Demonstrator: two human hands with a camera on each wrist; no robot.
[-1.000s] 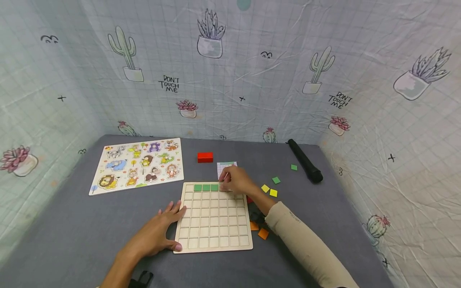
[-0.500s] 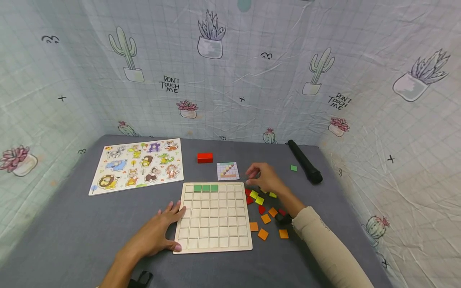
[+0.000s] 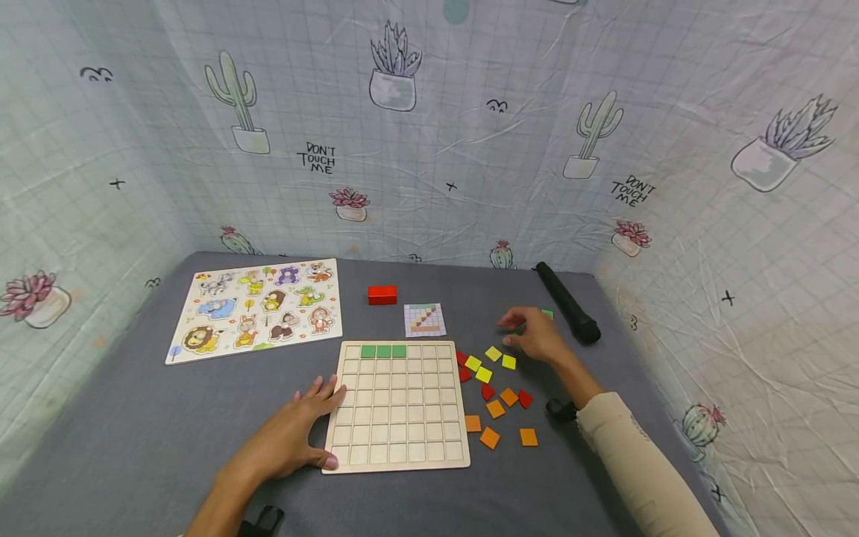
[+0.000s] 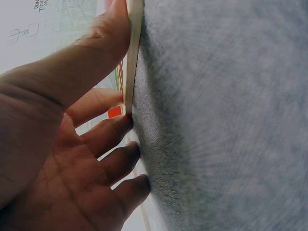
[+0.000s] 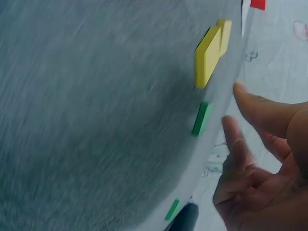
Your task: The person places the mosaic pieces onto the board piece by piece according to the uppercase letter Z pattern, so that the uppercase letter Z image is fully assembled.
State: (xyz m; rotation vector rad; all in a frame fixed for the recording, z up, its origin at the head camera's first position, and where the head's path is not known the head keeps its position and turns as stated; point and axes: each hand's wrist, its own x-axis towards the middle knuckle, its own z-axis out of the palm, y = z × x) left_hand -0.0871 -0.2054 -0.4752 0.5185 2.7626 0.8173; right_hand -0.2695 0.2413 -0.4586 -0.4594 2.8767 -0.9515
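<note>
A square wooden grid board (image 3: 399,406) lies on the grey table, with three green square tiles (image 3: 384,351) side by side in its top row. My left hand (image 3: 288,429) rests against the board's left edge, fingers spread; the left wrist view shows the fingertips (image 4: 126,121) touching that edge. To the right, my right hand (image 3: 540,337) hovers over a loose green tile (image 5: 201,118). Thumb and forefinger are apart, with nothing between them. In the head view the hand mostly hides that tile. Another green tile (image 3: 548,314) lies just beyond the hand.
Yellow tiles (image 3: 483,374), orange tiles (image 3: 490,438) and red pieces (image 3: 526,399) lie scattered right of the board. Behind it are a small pattern card (image 3: 424,320) and a red block (image 3: 382,295). An animal puzzle board (image 3: 258,309) lies left, a black microphone (image 3: 567,300) right.
My right hand has moved right, from the board's top row past the pattern card to the loose green tile. The left hand has stayed on the board's edge.
</note>
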